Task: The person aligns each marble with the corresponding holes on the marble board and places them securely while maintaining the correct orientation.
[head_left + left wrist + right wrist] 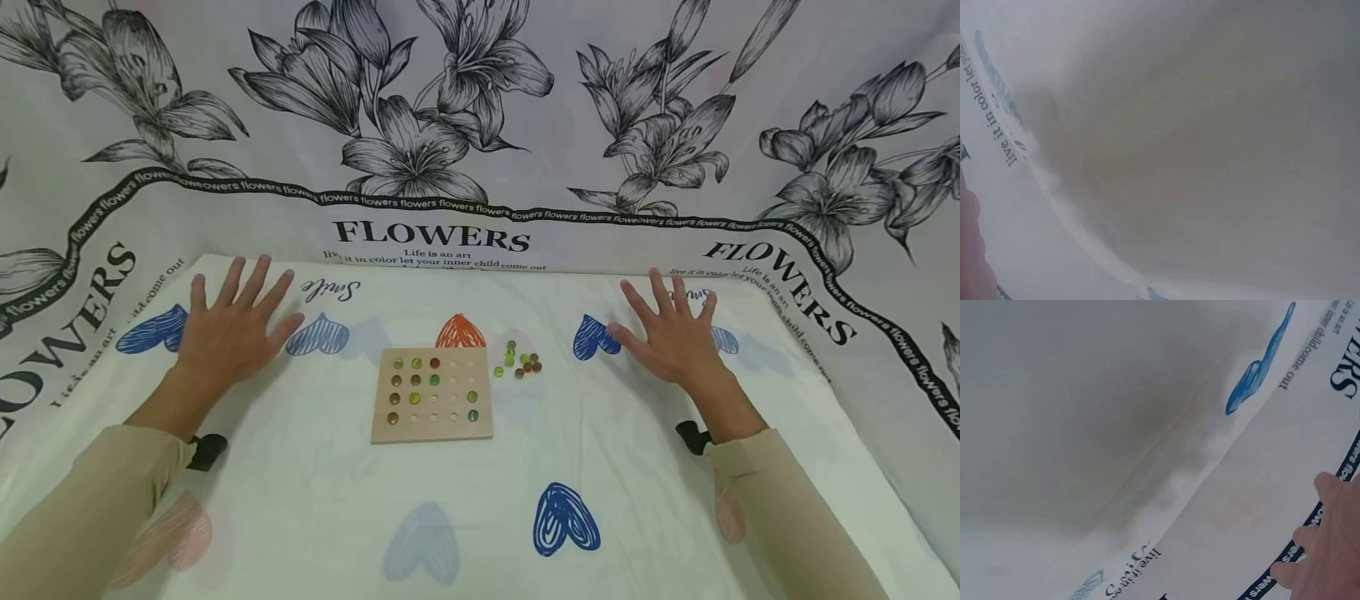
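My left hand (232, 332) is spread with fingers straight, to the left of a wooden board (444, 434). On the other side my right hand (677, 342) is also spread, its thumb over a printed blue heart. Neither hand holds anything. The board has rows of round hollows; glass marbles (415, 398) in green, yellow-green and brown fill some of them, mostly on the left side. Several loose marbles (527, 367) lie in a small cluster just right of the board. Part of a hand (971, 256) shows in the left wrist view, and fingertips (1310, 537) in the right wrist view.
A white cloth (315, 517) printed with hearts covers the table. Behind it hangs a fabric (555, 167) with black flower drawings and lettering. Dark wrist cameras (207, 452) sit under the sleeves' cuffs.
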`<state>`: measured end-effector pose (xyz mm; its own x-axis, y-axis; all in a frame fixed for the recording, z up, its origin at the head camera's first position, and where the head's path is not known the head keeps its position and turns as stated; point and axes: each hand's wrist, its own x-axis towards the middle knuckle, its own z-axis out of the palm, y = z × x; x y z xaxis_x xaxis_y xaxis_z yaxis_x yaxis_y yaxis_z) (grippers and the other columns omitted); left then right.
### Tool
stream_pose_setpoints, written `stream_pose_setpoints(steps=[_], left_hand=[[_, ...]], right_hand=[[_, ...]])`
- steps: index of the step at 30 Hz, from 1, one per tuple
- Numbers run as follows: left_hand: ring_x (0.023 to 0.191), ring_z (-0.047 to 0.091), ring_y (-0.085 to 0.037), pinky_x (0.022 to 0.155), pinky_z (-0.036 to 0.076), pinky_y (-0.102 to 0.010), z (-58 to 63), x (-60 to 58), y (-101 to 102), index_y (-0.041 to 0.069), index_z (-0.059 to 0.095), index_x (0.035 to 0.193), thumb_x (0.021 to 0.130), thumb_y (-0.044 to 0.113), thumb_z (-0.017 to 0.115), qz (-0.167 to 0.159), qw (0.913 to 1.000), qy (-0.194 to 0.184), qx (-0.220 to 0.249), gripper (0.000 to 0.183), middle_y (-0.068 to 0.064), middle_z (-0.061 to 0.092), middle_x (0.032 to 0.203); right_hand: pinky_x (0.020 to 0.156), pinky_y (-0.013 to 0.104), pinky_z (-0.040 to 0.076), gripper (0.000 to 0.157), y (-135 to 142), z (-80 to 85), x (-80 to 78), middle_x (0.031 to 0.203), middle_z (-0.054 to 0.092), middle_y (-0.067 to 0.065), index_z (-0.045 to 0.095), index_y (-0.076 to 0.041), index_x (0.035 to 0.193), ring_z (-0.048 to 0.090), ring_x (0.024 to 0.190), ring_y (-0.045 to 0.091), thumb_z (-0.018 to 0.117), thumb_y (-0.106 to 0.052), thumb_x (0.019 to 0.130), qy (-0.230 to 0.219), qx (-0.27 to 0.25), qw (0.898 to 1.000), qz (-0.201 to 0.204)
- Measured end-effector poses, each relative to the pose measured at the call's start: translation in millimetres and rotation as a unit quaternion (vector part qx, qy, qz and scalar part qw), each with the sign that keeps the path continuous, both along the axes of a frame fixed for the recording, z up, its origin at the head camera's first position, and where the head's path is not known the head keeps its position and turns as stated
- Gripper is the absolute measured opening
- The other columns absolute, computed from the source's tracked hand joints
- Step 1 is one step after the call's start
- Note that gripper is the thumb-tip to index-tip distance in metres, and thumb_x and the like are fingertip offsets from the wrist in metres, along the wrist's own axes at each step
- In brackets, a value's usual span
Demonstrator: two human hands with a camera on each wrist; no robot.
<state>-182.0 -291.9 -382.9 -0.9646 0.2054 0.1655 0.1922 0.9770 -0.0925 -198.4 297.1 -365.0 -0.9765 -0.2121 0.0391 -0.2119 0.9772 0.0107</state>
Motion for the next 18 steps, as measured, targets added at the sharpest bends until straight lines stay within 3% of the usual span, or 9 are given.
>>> stream_pose_setpoints(steps=[6, 13, 18], left_hand=[[0.152, -0.006, -0.037, 0.113, -0.009, -0.069, 1.5, 4.9, 9, 0.017, 0.017, 0.161, 0.101, 0.050, 0.045, -0.021, 0.9998, 0.002, -0.004, 0.073, -0.012, -0.002, 0.167], [0.151, 0.004, -0.039, 0.114, -0.001, -0.070, 3.1, 10.6, 25, 0.017, 0.025, 0.159, 0.099, 0.051, 0.049, -0.077, 0.9970, 0.012, -0.004, 0.073, -0.011, 0.004, 0.167], [0.151, 0.009, -0.037, 0.115, 0.001, -0.069, 5.9, 15.4, 40, 0.017, 0.031, 0.157, 0.098, 0.052, 0.051, -0.109, 0.9939, 0.014, 0.003, 0.072, -0.010, 0.012, 0.167]], right_hand=[[0.107, 0.076, -0.011, 0.077, -11, -0.3, 2.0, 0.166, 0.002, 0.017, 0.015, -0.027, 0.161, -0.003, 0.150, 0.046, 0.035, -0.067, 0.098, -0.002, -0.006, 0.999, 0.039], [0.111, 0.074, -0.005, 0.077, -25, -2.4, 4.7, 0.167, 0.006, 0.015, 0.017, -0.025, 0.161, 0.005, 0.151, 0.043, 0.039, -0.065, 0.098, -0.015, -0.013, 0.996, 0.083], [0.113, 0.072, 0.001, 0.076, -34, -1.6, 8.2, 0.167, 0.011, 0.012, 0.018, -0.025, 0.161, 0.007, 0.152, 0.038, 0.042, -0.061, 0.099, -0.030, -0.056, 0.992, 0.111]])
